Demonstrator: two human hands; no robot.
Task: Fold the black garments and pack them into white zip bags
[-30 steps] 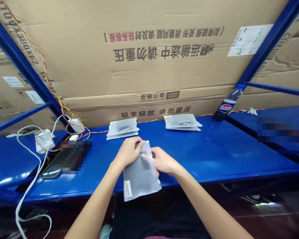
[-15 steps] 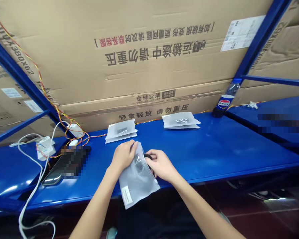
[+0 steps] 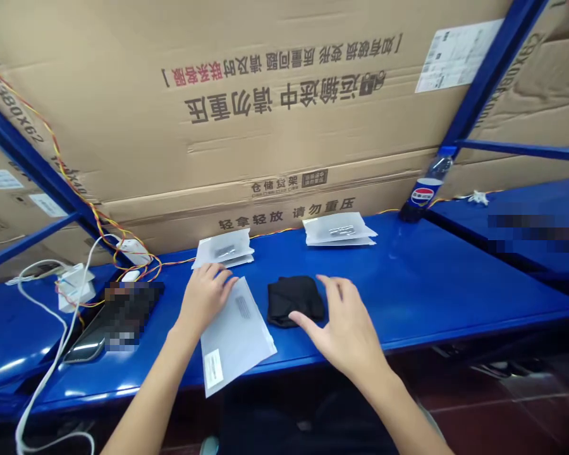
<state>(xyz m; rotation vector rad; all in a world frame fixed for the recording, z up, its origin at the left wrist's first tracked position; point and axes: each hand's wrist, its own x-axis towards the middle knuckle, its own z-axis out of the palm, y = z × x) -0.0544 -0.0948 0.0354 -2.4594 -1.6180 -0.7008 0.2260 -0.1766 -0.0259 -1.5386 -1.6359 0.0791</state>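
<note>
A frosted plastic zip bag with a small white label lies flat on the blue shelf, its lower corner over the front edge. My left hand rests on the bag's upper left corner, fingers curled over it. A folded black cloth item lies on the shelf just right of the bag. My right hand hovers beside the black item with fingers spread and holds nothing; its thumb is close to the item's lower edge.
Two small stacks of filled frosted bags lie by the cardboard boxes at the back. A phone, white chargers and cables sit left. A cola bottle leans on the blue upright at right.
The black item has come out of the bag and now lies on the shelf. The bag has been laid flat to the left, and my right hand has let go and opened.
</note>
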